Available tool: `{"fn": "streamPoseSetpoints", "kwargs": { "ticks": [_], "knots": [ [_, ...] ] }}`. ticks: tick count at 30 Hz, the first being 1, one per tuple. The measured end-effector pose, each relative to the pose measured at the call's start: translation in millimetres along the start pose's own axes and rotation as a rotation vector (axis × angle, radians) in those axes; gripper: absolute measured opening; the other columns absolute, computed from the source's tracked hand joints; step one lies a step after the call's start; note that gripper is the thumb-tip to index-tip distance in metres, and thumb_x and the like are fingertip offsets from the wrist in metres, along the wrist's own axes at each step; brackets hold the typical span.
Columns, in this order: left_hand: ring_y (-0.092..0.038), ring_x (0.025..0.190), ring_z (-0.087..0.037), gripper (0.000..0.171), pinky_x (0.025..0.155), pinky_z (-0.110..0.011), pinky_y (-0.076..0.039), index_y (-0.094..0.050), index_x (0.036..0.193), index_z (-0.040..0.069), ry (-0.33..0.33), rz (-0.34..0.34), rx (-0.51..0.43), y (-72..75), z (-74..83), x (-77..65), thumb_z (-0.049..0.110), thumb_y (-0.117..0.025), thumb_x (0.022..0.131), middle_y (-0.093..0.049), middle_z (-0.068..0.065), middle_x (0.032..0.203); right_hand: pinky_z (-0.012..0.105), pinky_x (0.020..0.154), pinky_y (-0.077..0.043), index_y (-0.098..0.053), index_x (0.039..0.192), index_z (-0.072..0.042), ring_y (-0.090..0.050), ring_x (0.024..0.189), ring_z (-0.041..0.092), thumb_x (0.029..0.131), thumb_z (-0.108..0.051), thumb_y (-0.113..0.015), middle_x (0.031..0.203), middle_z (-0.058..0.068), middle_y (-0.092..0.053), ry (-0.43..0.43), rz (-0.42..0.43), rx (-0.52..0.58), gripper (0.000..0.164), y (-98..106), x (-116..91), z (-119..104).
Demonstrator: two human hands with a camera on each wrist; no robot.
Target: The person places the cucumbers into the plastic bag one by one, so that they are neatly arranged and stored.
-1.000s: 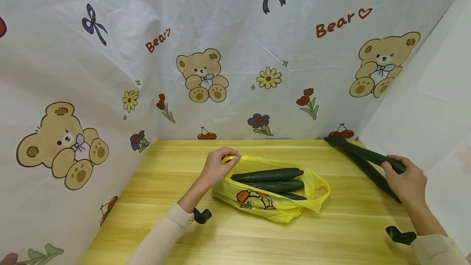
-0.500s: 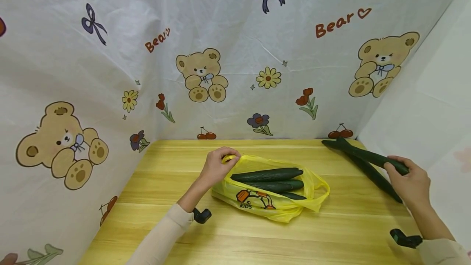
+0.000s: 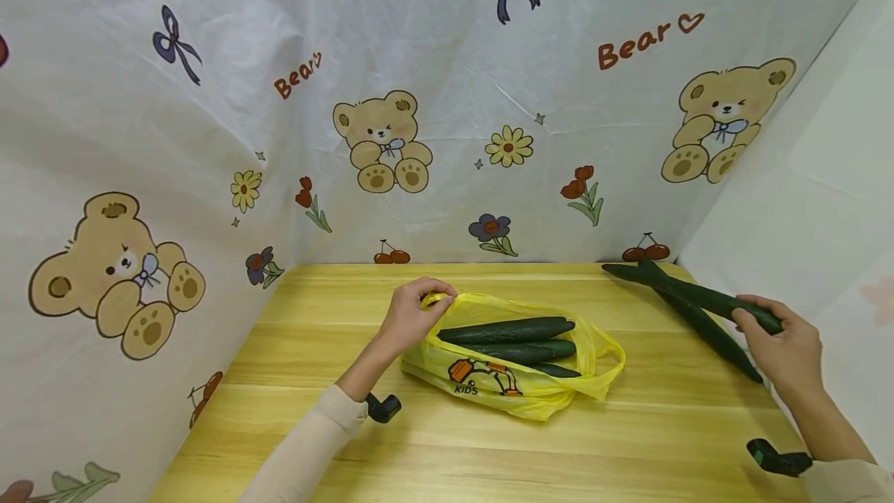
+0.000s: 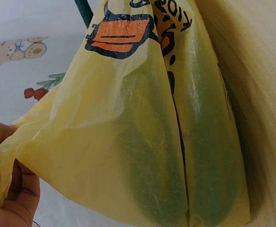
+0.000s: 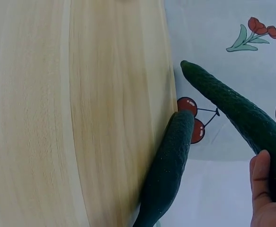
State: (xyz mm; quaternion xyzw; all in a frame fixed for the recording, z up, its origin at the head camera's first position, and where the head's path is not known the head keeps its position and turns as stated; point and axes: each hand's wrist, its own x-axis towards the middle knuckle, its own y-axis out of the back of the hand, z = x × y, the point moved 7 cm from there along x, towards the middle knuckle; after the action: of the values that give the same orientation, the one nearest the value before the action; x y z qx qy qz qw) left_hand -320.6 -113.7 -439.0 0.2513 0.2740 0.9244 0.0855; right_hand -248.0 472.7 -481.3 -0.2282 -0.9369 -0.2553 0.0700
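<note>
A yellow plastic bag lies on the table with its mouth spread, several dark green cucumbers inside. My left hand pinches the bag's upper left edge; in the left wrist view, the fingers grip a bunched yellow handle and cucumbers show through the plastic. At the right, my right hand holds one cucumber by its near end, the far end pointing to the back left. Below it another cucumber lies on the table. In the right wrist view, the held cucumber appears raised off the tabletop.
The wooden table meets a white cloth backdrop printed with bears at the back and left. A plain white wall stands close on the right. Black camera mounts stick out from both wrists.
My right hand has shifted slightly right and toward me, and the held cucumber's far tip has swung left, away from the other cucumber's end. The left hand and bag stay put.
</note>
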Motion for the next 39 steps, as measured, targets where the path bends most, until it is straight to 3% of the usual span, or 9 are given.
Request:
{"fn": "streamPoseSetpoints", "kwargs": {
  "ticks": [9,16,22,26,30,35,39],
  "knots": [
    [-0.073,0.103,-0.011,0.009,0.089,-0.034,-0.061,-0.081,0.108,0.023,0.025,-0.010,-0.012,-0.4,2.3,0.1,0.023,-0.074,0.104,-0.079,0.008,0.112,0.031,0.045,-0.037,-0.075,0.129,-0.022,-0.058,0.058,0.003,0.105,-0.026,-0.072,0.079,-0.034,-0.071,0.035,-0.025,0.081,0.025,-1.0,-3.4,-10.8],
    [-0.071,0.097,-0.012,0.009,0.088,-0.043,-0.061,-0.081,0.108,0.020,0.024,-0.019,-0.026,-2.6,1.3,-0.7,0.022,-0.074,0.105,-0.078,0.005,0.109,0.032,0.047,-0.038,-0.073,0.134,-0.018,-0.064,0.071,-0.004,0.106,-0.023,-0.070,0.084,-0.030,-0.072,0.060,-0.074,0.088,0.029,-0.2,-10.1,-17.7],
    [-0.071,0.098,-0.009,0.009,0.090,-0.034,-0.061,-0.081,0.109,0.021,0.036,-0.024,-0.002,-3.1,0.0,-3.1,0.023,-0.074,0.105,-0.078,0.007,0.109,0.033,0.050,-0.036,-0.073,0.134,-0.018,-0.063,0.070,-0.001,0.107,-0.022,-0.069,0.086,-0.026,-0.074,0.050,-0.108,0.104,0.028,0.6,-16.9,-21.7],
    [-0.071,0.097,-0.009,0.008,0.088,-0.031,-0.060,-0.081,0.109,0.022,0.036,-0.021,0.008,-2.9,0.5,-3.8,0.023,-0.074,0.104,-0.078,0.007,0.109,0.020,0.056,-0.044,-0.073,0.136,-0.015,-0.068,0.079,-0.006,0.107,-0.020,-0.068,0.091,-0.027,-0.075,0.050,-0.129,0.119,0.029,1.7,-18.7,-24.2],
    [-0.071,0.096,-0.009,0.008,0.087,-0.031,-0.060,-0.081,0.109,0.023,0.038,-0.021,0.009,-3.0,1.3,-4.1,0.023,-0.074,0.104,-0.078,0.006,0.109,0.007,0.074,-0.052,-0.071,0.140,-0.010,-0.071,0.087,-0.008,0.108,-0.018,-0.067,0.098,-0.029,-0.074,0.053,-0.148,0.113,0.033,1.4,-21.1,-27.4],
    [-0.070,0.095,-0.009,0.008,0.087,-0.030,-0.059,-0.081,0.108,0.023,0.044,-0.023,-0.002,-4.1,0.5,-3.7,0.023,-0.074,0.104,-0.077,0.007,0.108,0.006,0.081,-0.053,-0.067,0.143,-0.004,-0.072,0.091,-0.008,0.109,-0.016,-0.064,0.111,-0.030,-0.073,0.089,-0.190,0.142,0.036,-3.1,-24.3,-33.9],
    [-0.071,0.097,-0.010,0.008,0.089,-0.034,-0.060,-0.081,0.108,0.023,0.037,-0.019,-0.011,-5.2,-0.4,-2.6,0.023,-0.074,0.104,-0.078,0.008,0.108,0.007,0.082,-0.055,-0.065,0.143,0.000,-0.072,0.092,-0.005,0.109,-0.011,-0.063,0.117,-0.022,-0.072,0.117,-0.235,0.222,0.036,-8.5,-25.8,-37.5]
  ]
}}
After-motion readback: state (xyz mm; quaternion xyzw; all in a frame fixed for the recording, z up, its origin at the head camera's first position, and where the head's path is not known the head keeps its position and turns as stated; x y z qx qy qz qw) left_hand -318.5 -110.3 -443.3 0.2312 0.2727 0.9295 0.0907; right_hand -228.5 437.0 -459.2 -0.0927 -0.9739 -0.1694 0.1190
